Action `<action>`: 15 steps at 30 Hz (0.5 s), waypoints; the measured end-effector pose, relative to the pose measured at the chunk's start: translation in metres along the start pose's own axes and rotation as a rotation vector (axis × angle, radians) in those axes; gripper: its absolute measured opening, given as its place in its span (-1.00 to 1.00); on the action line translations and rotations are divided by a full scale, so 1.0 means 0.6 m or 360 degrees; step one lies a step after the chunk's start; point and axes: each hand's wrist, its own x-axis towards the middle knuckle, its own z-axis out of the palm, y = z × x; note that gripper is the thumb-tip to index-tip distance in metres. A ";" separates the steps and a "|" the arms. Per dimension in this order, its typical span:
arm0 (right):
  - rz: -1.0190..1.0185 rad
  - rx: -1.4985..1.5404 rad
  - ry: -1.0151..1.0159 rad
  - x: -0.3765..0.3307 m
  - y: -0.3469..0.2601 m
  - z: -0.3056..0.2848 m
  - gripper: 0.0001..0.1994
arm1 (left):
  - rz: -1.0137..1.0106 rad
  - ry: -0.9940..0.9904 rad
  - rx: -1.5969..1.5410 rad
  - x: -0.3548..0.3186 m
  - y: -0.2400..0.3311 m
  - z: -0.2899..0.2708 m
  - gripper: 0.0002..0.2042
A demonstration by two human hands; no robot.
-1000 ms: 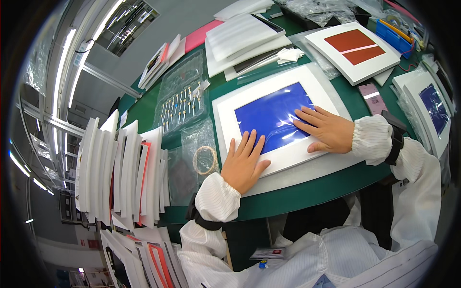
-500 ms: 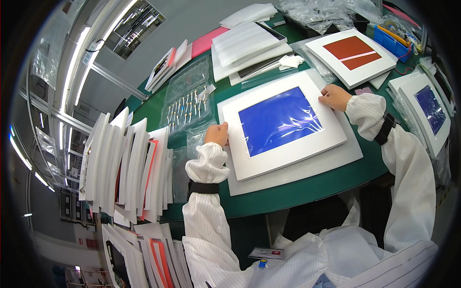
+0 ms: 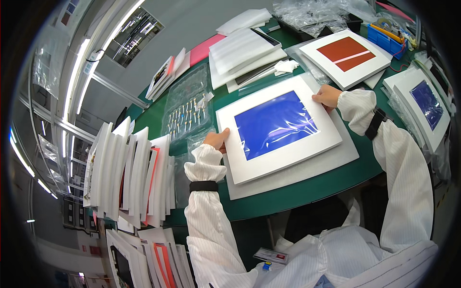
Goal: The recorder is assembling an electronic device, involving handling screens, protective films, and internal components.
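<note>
A square white panel (image 3: 283,158) with a blue, film-covered middle (image 3: 273,125) lies over a white foam sheet (image 3: 343,151) on the green table. The clear film is wrinkled and catches the light. My left hand (image 3: 216,140) grips the panel's left edge, thumb on top. At the upper right edge, my right hand (image 3: 327,97) pinches the border, its fingers partly hidden. Whether the panel is raised off the foam, I cannot tell. Black bands ring both white sleeves.
A clear plastic tray (image 3: 186,108) of small cylindrical parts stands beyond my left hand. Upright foam-separated panels (image 3: 129,175) crowd the left. Behind are stacked foam sheets (image 3: 245,50), a white panel with a red-brown middle (image 3: 345,54) and a blue bin (image 3: 386,41). Another blue-centred panel (image 3: 429,104) leans at right.
The whole view has shifted slightly. Both hands keep their hold on the panel's edges, and my left thumb now shows more clearly over the border.
</note>
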 end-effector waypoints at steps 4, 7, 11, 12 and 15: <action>0.0034 -0.0026 -0.0041 -0.018 -0.033 0.008 -0.57 | 0.0094 -0.0107 -0.0319 -0.038 -0.022 -0.039 -0.64; 0.0049 0.0041 -0.0218 -0.011 -0.036 0.003 -0.61 | 0.0242 -0.0095 -0.0402 -0.054 -0.021 -0.061 -0.63; 0.0022 0.0498 -0.0257 -0.042 -0.035 -0.019 -0.58 | 0.0451 -0.0058 -0.0475 -0.098 -0.005 -0.065 -0.64; 0.0013 0.0494 -0.0268 -0.052 -0.041 -0.025 -0.58 | 0.0531 -0.0007 -0.0508 -0.118 -0.003 -0.070 -0.64; -0.0549 0.0702 -0.0387 -0.085 -0.036 -0.066 -0.63 | 0.0759 0.0119 -0.0560 -0.176 0.014 -0.081 -0.67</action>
